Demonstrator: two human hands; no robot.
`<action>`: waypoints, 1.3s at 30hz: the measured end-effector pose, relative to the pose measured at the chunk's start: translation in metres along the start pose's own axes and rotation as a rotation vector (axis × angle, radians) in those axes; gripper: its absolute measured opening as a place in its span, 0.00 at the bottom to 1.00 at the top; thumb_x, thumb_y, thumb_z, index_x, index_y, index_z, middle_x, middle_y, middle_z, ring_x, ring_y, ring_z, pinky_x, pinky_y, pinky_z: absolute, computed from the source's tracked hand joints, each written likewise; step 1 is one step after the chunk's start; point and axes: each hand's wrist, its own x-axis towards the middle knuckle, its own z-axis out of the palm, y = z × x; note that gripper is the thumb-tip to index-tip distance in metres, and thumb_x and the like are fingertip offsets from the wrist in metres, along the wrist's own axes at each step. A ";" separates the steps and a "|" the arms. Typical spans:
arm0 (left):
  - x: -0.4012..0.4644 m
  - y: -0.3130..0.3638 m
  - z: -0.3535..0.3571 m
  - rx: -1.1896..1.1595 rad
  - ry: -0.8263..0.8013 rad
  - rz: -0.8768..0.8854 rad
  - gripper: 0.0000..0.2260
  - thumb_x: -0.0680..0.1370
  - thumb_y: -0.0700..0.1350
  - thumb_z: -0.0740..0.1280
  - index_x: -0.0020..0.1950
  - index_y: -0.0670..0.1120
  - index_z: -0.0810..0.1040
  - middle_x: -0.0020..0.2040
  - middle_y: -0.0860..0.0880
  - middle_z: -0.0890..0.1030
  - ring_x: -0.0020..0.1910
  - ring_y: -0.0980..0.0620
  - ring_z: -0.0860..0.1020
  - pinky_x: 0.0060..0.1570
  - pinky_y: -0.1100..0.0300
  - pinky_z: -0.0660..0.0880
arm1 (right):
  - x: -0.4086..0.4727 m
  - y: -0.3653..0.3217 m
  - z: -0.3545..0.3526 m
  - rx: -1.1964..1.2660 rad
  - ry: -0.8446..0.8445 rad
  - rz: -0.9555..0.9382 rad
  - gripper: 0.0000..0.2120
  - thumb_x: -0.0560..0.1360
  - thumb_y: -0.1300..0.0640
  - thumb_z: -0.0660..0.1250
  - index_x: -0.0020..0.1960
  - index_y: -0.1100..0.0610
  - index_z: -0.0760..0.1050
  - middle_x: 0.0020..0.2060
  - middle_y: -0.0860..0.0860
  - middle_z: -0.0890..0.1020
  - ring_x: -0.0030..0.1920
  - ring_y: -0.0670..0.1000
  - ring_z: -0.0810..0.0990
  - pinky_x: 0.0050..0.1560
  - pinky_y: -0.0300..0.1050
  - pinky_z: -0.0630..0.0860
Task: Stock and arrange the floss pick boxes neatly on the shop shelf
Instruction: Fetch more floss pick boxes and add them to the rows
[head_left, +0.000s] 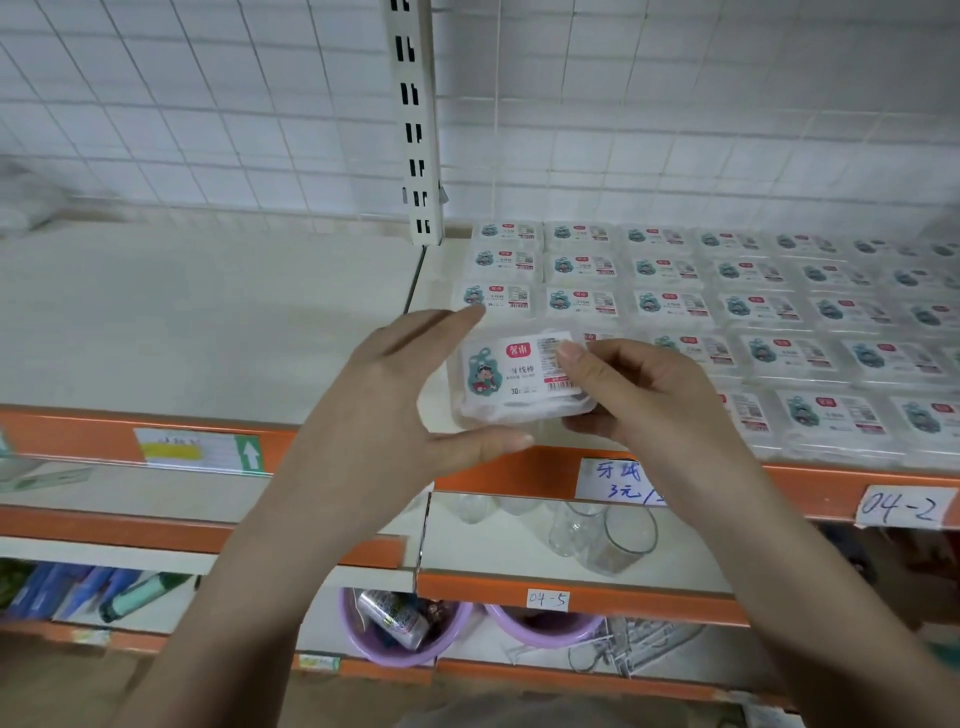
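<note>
A clear floss pick box (511, 379) with a white, red and teal label hangs just above the front left corner of the shelf (519, 457). My right hand (639, 389) grips its right end, thumb on the label and fingers underneath. My left hand (395, 400) cups its left side with fingers spread, forefinger by the far corner and thumb under the near edge. Several rows of the same boxes (753, 306) lie flat on the shelf, from the back grid to the orange front lip, filling its right part.
A slotted white upright (413, 119) splits the shelving; the bay to its left is bare. A handwritten price tag (621, 480) and a "04-2" label (904, 506) sit on the orange lip. Lower shelves hold glass cups (602, 535) and purple tubs (400, 629).
</note>
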 end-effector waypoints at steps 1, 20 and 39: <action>0.000 -0.001 0.001 0.060 0.016 0.029 0.37 0.60 0.66 0.69 0.66 0.53 0.72 0.59 0.57 0.74 0.56 0.64 0.70 0.55 0.76 0.64 | 0.000 0.002 0.002 -0.007 -0.006 -0.002 0.19 0.62 0.45 0.69 0.43 0.59 0.80 0.40 0.59 0.83 0.39 0.49 0.81 0.38 0.38 0.78; 0.010 -0.038 0.015 -0.274 -0.174 -0.333 0.25 0.65 0.43 0.76 0.62 0.50 0.76 0.62 0.57 0.72 0.54 0.58 0.77 0.52 0.70 0.75 | -0.009 0.046 -0.045 -1.076 0.046 -0.579 0.17 0.75 0.49 0.58 0.54 0.55 0.81 0.53 0.52 0.82 0.57 0.48 0.76 0.63 0.34 0.62; -0.057 -0.072 -0.061 0.494 0.089 -0.440 0.16 0.79 0.48 0.60 0.66 0.52 0.72 0.68 0.55 0.71 0.66 0.54 0.69 0.61 0.58 0.67 | 0.045 -0.010 0.058 -1.295 -0.392 -0.735 0.18 0.78 0.57 0.59 0.67 0.51 0.71 0.67 0.50 0.71 0.66 0.54 0.70 0.62 0.49 0.68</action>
